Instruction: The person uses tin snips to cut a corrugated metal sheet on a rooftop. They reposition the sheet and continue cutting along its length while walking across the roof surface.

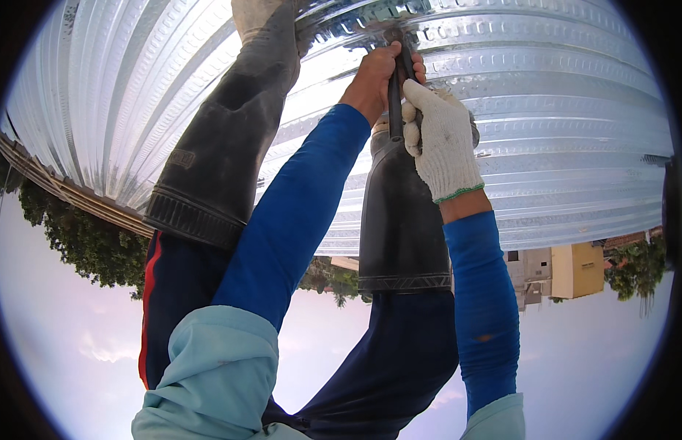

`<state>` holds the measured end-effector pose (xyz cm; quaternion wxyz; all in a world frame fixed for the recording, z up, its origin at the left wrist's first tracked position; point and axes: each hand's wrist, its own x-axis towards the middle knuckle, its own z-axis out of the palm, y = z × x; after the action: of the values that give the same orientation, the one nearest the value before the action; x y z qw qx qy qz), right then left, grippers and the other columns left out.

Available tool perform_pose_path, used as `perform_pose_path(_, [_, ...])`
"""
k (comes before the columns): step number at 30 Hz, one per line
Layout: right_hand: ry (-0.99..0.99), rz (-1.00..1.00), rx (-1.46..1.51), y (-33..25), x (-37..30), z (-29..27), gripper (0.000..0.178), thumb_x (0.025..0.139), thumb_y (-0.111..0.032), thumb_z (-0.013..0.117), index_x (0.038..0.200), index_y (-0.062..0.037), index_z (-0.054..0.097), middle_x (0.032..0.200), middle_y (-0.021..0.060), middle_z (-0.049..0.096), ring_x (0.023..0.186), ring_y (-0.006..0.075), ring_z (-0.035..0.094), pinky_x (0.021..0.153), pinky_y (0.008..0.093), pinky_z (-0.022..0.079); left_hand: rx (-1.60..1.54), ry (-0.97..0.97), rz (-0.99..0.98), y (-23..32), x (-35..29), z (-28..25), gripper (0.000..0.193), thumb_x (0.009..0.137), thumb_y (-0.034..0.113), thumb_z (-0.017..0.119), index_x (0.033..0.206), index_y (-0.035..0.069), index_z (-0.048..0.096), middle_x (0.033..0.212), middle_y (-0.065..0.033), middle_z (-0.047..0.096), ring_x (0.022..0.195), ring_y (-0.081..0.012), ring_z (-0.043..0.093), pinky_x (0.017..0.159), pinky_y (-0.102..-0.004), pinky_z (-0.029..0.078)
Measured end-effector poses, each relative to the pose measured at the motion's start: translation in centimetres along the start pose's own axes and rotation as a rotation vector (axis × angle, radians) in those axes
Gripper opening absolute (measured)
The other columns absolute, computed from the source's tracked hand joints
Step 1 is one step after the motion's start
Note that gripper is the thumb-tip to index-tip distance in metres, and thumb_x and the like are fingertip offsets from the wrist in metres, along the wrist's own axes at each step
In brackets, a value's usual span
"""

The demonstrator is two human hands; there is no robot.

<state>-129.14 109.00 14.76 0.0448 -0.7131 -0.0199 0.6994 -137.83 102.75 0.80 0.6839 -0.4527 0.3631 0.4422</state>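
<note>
Shiny ribbed metal sheeting (546, 103) spreads beyond the fingers. Bare left hand (374, 78) curls tightly around a dark, two-handled metal tool (395, 94); just behind, the right hand (442, 128) in a white knitted glove (452, 163) is folded, seemingly on one handle. It looks stiff, fairly heavy, best held low on both smooth handles (396, 121). Scuffed black rubber boots (227, 132) stand left of and behind the fingers.

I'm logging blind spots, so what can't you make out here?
Head view:
Tip of the black tool: too small and dark to tell.
Toe of the left boot: cut off by the upper edge.
Foot of the right boot: mostly behind the gloved right hand.
Palm of the left hand: covered by its own back.
</note>
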Motion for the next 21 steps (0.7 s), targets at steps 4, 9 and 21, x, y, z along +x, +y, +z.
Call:
perform_pose_path(4, [-0.008,0.031,0.002,0.1,-0.1,-0.3,0.031,0.092,-0.020,0.071,0.067,-0.0060,0.058,0.063,0.0069,0.060,0.039,0.0105,0.048,0.034,0.0238,0.030,0.065,0.041,0.000,0.1,0.2,-0.1,0.049,0.114,0.033,0.030,0.102,-0.007,0.055,0.081,-0.0180,0.064,0.070,-0.0287,0.067,0.067,-0.0430,0.063])
perform_pose_path(9, [-0.063,0.058,0.036,-1.8,0.4,-2.2,0.024,0.096,-0.023,0.072,0.082,-0.0044,0.066,0.071,0.0066,0.064,0.050,0.0072,0.057,0.037,0.0187,0.035,0.281,0.051,0.050,1.0,-0.1,0.4,0.046,0.114,0.026,0.031,0.113,-0.013,0.054,0.102,-0.0295,0.070,0.092,-0.0363,0.075,0.077,-0.0414,0.068])
perform_pose_path(21, [-0.071,0.111,0.079,-2.6,0.5,-1.7,0.017,0.098,-0.020,0.072,0.088,-0.0084,0.067,0.077,0.0044,0.066,0.051,0.0041,0.056,0.039,0.0183,0.038,0.400,0.034,0.069,2.2,-0.1,-0.5,0.041,0.114,0.018,0.028,0.121,-0.014,0.053,0.111,-0.0361,0.069,0.095,-0.0402,0.076,0.082,-0.0409,0.069])
